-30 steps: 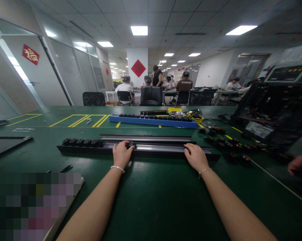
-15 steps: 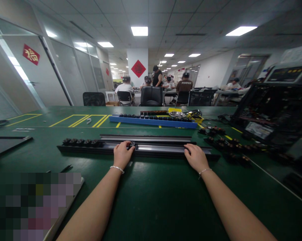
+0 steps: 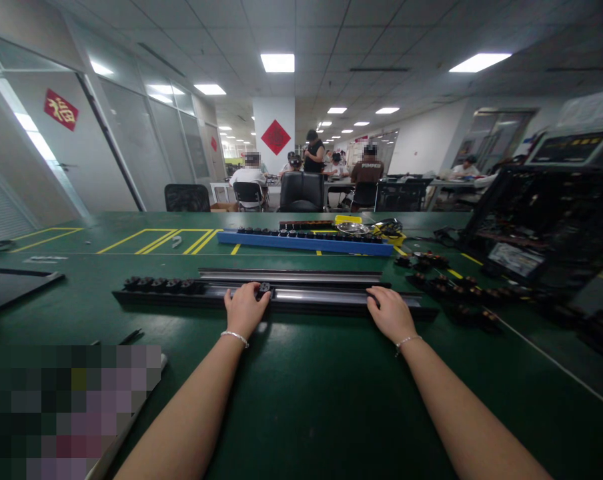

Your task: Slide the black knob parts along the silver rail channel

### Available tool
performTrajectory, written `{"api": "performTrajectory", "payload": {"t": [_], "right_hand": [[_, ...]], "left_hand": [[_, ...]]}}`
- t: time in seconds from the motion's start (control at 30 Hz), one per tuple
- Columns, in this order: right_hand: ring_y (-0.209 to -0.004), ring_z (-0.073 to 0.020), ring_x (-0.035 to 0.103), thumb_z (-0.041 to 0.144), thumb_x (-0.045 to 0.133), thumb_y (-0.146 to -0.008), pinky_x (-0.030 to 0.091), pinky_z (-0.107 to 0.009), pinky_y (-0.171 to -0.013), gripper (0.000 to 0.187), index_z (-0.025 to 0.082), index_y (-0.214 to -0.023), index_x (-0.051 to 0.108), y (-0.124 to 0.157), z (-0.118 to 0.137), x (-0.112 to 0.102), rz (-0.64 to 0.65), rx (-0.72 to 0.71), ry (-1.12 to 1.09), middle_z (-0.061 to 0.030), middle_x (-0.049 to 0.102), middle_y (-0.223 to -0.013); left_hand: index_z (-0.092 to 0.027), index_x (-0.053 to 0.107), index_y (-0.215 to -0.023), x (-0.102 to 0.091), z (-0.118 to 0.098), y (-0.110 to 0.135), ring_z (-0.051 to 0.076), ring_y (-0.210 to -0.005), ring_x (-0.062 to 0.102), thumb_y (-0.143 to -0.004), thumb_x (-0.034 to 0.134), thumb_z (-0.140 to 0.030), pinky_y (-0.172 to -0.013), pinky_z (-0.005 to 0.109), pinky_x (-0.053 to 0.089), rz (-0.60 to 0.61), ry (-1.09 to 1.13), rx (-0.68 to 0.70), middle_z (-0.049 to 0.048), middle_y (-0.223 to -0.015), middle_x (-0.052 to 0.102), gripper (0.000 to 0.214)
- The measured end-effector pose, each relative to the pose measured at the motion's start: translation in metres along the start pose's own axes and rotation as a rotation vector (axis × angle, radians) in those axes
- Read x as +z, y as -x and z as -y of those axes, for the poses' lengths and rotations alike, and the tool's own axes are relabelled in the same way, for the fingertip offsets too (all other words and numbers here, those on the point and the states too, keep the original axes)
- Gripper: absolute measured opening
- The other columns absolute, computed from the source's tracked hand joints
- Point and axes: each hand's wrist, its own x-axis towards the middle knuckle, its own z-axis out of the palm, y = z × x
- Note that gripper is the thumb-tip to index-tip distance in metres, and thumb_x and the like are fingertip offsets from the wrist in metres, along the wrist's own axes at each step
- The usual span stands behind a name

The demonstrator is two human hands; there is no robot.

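A long black rail point(image 3: 321, 306) with a shiny inner channel lies across the green table in front of me. Several small black round-topped parts point(image 3: 159, 285) sit in a row at its left end. Near the rail's middle, my left hand point(image 3: 244, 312) is closed around another small black part point(image 3: 265, 288), whose top shows by the fingertips. Farther right, my right hand point(image 3: 394, 313) is closed over the rail, thumb on the near side and fingers over the channel. Just behind lies a second rail point(image 3: 291, 274), parallel to the first.
Beyond the rails stands a blue tray point(image 3: 301, 246) holding a row of black parts. Loose black parts point(image 3: 461, 288) are scattered at the right, near an open black machine housing point(image 3: 526, 227). A dark flat panel point(image 3: 21, 283) lies at the left. People sit at far tables.
The view has shifted very slightly. Both hands stay at the same places on the rail, and the small black part keeps its position by my left fingertips.
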Motion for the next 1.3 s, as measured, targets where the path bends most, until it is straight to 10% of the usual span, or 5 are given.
{"api": "performTrajectory", "payload": {"t": [0.53,1.3], "right_hand": [[-0.112,-0.0235,0.050,0.030,0.039,-0.084,0.039,-0.040,-0.096,0.037,0.017,-0.108,0.065,0.0000,0.0011,-0.0015,0.006,0.017,0.004,-0.0092,0.061,-0.117],[-0.110,-0.0231,0.051,0.028,0.039,-0.082,0.038,-0.039,-0.095,0.037,0.019,-0.106,0.065,-0.0010,0.0031,-0.0031,0.008,0.026,0.010,-0.0080,0.062,-0.115]], "left_hand": [[-0.021,0.064,-0.107,-0.0075,-0.0010,-0.0034,0.021,-0.098,0.062,-0.082,0.051,-0.040,-0.088,0.033,0.042,0.084,0.032,0.052,0.0051,-0.105,0.069,0.034],[-0.026,0.065,-0.107,-0.0052,-0.0019,-0.0034,0.020,-0.096,0.062,-0.081,0.054,-0.045,-0.088,0.033,0.041,0.094,0.047,0.055,0.0020,-0.104,0.070,0.035]]}}
